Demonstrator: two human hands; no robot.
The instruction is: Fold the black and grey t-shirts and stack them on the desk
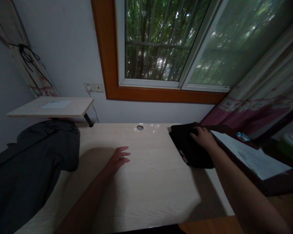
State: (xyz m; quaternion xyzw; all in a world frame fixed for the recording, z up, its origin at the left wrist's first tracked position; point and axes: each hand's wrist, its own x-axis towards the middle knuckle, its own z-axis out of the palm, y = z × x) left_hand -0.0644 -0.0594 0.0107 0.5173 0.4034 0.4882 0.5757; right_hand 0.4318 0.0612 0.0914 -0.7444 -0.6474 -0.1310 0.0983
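Observation:
My left hand hovers over the pale wooden desk, its fingers apart and nothing in them. On the right part of the desk lies a black folded cloth item, perhaps a garment, with a small light patch on its left edge. My right hand rests on top of its far right part, thumb spread from the fingers. I see no clear grip there. A dark grey garment is heaped along the left side of the desk, apart from my left hand.
A small raised shelf bearing a white paper stands at the back left. A round cable hole sits near the desk's back edge. To the right, a white sheet lies on a dark surface. A window is ahead.

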